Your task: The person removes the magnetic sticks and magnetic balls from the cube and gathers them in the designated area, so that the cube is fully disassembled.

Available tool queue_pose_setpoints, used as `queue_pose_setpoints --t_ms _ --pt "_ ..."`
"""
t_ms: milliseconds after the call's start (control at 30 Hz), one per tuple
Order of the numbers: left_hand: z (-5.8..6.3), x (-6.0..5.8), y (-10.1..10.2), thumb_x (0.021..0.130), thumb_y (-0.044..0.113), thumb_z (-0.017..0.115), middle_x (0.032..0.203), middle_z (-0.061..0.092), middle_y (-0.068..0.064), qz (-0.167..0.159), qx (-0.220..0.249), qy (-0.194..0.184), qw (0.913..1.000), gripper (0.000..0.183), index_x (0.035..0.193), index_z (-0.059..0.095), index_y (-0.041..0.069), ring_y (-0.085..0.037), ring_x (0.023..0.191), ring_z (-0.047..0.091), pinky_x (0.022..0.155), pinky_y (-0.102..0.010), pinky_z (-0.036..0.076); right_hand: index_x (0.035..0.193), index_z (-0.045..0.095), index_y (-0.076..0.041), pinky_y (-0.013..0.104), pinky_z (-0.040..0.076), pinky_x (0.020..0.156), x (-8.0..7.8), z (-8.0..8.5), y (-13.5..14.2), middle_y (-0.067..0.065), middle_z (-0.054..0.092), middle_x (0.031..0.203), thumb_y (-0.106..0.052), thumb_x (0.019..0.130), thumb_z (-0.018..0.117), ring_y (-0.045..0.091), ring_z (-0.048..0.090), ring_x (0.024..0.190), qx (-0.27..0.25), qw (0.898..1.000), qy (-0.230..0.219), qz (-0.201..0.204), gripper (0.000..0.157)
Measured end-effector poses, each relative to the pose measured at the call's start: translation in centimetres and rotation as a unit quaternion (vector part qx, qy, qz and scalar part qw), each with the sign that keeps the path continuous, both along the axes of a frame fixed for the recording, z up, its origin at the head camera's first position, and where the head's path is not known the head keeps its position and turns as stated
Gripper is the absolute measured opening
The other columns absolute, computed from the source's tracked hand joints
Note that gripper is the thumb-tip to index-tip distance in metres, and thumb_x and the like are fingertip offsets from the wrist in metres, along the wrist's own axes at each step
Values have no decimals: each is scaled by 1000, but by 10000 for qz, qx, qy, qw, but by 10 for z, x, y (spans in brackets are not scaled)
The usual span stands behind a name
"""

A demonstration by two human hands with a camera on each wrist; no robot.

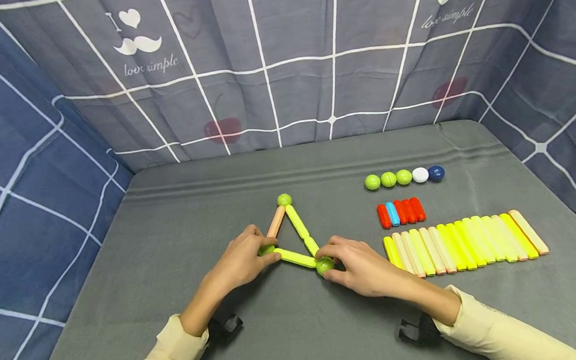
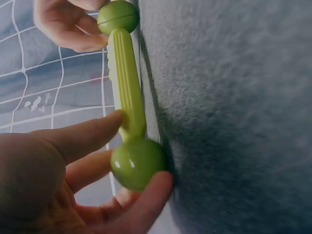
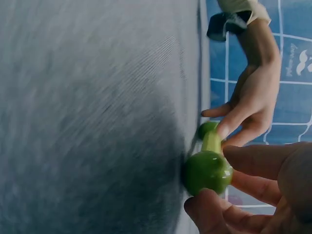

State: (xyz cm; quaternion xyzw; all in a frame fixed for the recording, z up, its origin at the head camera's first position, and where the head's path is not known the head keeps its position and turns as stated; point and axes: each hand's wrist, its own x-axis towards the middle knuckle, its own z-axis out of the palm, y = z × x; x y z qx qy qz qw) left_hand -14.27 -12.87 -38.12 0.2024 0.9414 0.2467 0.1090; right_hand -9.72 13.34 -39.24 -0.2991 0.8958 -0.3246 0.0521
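Green balls and rods form a triangle on the grey table. My left hand (image 1: 245,258) holds the left corner's green ball (image 2: 138,163), its thumb also touching the end of the yellow-green rod (image 1: 295,258) along the near side. At that rod's other end, my right hand (image 1: 363,265) grips another green ball (image 1: 325,266) between thumb and fingers. A third green ball (image 1: 284,200) makes the far corner, untouched. From it a peach rod (image 1: 276,221) runs toward my left hand, and a yellow-green rod (image 1: 297,220) with a shorter piece (image 1: 311,246) toward my right.
Right of the triangle lies a row of yellow and peach rods (image 1: 465,243). Behind them are short red rods (image 1: 405,212) with one blue rod (image 1: 393,214). Farther back sit several green balls (image 1: 389,179), a white ball (image 1: 420,175) and a dark blue ball (image 1: 436,173). Checked curtains (image 1: 297,90) surround the table.
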Motion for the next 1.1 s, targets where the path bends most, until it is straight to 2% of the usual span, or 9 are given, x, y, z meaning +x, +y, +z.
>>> queue_pose_setpoints --t_ms 133,300,600,900,1100 --pt "-2 4 -8 87 21 78 93 56 1 -88 338 -65 9994 27 111 76 9 -13 77 47 68 -33 40 107 71 -14 31 44 71 -4 -3 0 -9 57 97 -11 87 75 9 54 81 126 9999 15 -58 20" --pt "-7 5 -18 85 22 79 89 57 4 -267 720 -94 9970 28 111 76 11 -12 80 54 70 -32 46 104 70 -12 30 44 70 -7 -3 0 -9 57 93 -6 85 71 8 52 78 185 9997 124 -36 20" --pt "-11 8 -19 82 23 82 111 60 1 -35 1000 1 9950 29 110 77 14 -16 89 65 77 -37 52 102 71 -13 29 42 69 -11 -1 2 -10 55 92 -4 84 69 8 50 77 290 9995 15 97 21" --pt "-14 7 -19 85 24 80 118 64 -8 50 1136 -117 9934 28 109 77 12 -26 95 69 76 -40 55 104 73 -14 28 43 69 -11 2 7 -11 56 95 -1 85 65 8 52 79 320 9992 -82 241 25" --pt "-16 7 -19 85 25 80 119 64 -8 111 1133 -105 9934 27 109 78 12 -27 95 68 77 -40 55 112 73 -11 30 44 72 -11 2 8 -11 59 98 -3 85 65 7 53 83 444 9985 -94 323 30"
